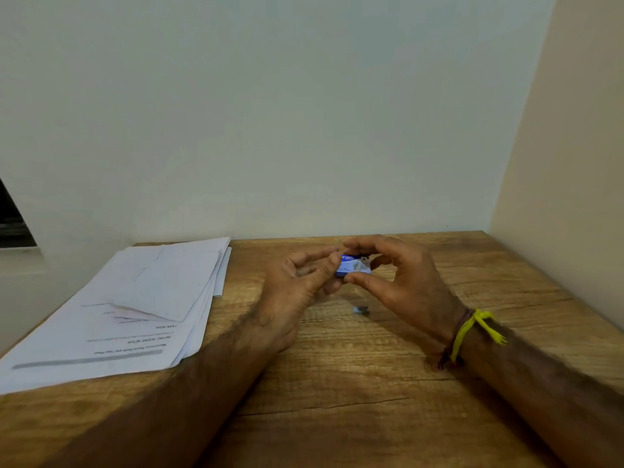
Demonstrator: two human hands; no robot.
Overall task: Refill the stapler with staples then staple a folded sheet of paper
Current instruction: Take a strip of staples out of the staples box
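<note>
A small blue and white staple box (354, 265) hangs above the middle of the wooden table (337, 400). My right hand (401, 285) pinches it between thumb and forefinger. My left hand (304, 285) touches the box's left end with its fingertips, fingers curled. Below the box, a small dark grey item (361, 310) lies on the table; I cannot tell what it is. A folded sheet (165, 282) rests on a stack of printed papers (111, 336) at the left. No stapler shows.
Walls close the table at the back (304, 130) and at the right (574, 163). A yellow and brown band (467, 332) circles my right wrist. The paper stack overhangs the table's left edge.
</note>
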